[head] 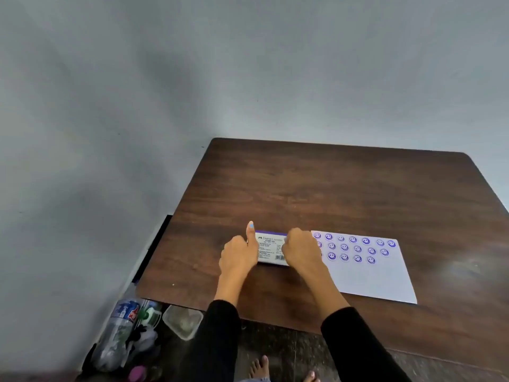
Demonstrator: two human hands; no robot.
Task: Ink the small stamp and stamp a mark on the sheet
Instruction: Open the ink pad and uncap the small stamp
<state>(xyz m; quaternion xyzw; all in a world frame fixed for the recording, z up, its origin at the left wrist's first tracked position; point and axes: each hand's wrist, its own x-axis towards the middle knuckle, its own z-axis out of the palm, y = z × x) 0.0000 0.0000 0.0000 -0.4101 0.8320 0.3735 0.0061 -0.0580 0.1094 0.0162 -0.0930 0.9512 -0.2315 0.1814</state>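
A flat stamp pad box with a white printed label and a purple edge lies on the dark wooden table. My left hand grips its left end, thumb raised along the side. My right hand is closed over its right end. To the right lies a white sheet with three rows of several purple smiley marks in its upper part. The small stamp is not visible; whether my right hand hides it I cannot tell.
On the floor at the lower left stand plastic bottles and a clear plastic container. A grey wall rises behind the table. The table's near edge runs across my forearms, and my bare feet show below it.
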